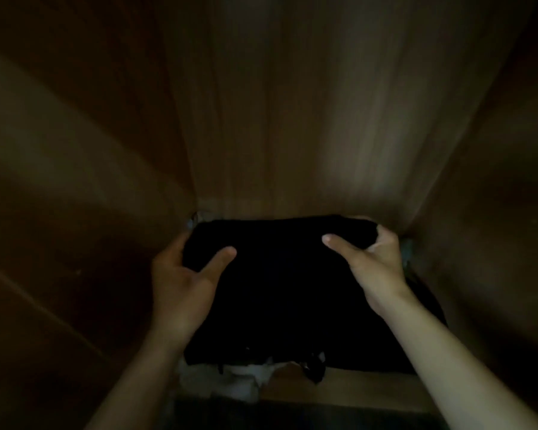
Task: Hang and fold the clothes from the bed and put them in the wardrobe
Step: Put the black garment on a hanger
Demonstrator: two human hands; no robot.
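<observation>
A folded black garment [286, 290] lies inside the dim wooden wardrobe [292, 119], near its back wall. My left hand [184, 274] grips the garment's left edge, thumb on top and fingers hidden underneath. My right hand [370, 259] grips its far right corner the same way, thumb laid across the top. The garment sits on other clothes; a white piece [230, 378] shows under its near edge.
The wardrobe's side walls close in on the left [75, 181] and right [494, 197]. The shelf's wooden front edge [354, 389] runs below the pile. A dark strap or buckle [312, 367] hangs at the pile's front.
</observation>
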